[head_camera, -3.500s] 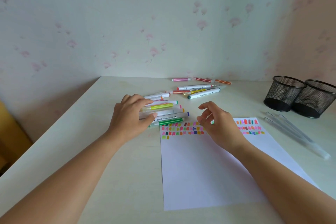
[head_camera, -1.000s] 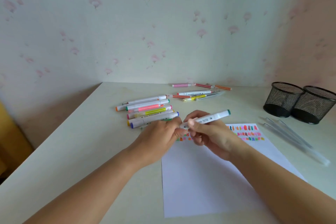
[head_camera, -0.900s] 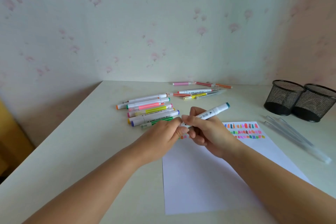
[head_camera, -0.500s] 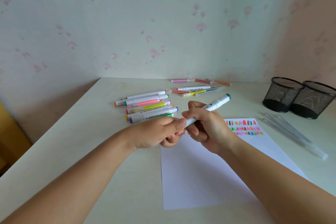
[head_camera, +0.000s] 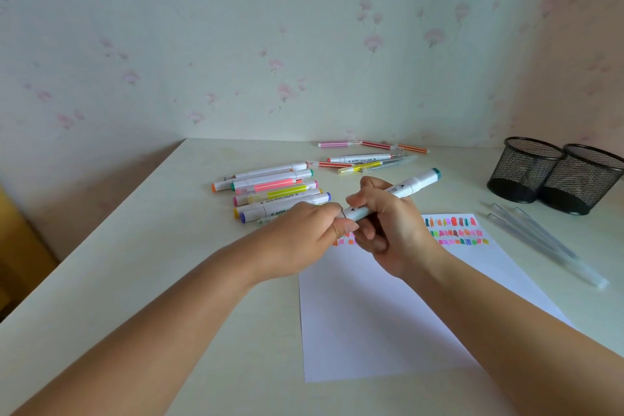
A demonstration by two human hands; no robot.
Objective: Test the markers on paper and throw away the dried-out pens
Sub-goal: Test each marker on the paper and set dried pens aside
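Above the top edge of the paper (head_camera: pixel 388 314) on the bench (head_camera: pixel 152 280), the right hand (head_camera: pixel 391 226) grips a white teal-capped marker (head_camera: pixel 408 187) by its barrel while the left hand (head_camera: pixel 304 233) pinches its near end, the other markers (head_camera: pixel 273 192) lying just behind.

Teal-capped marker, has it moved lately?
Yes. The teal-capped marker rose off the table; left hand and right hand now hold it near the paper's far edge.

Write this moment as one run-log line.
right hand: grips marker | left hand: pinches marker's near end | paper: swatches along far edge
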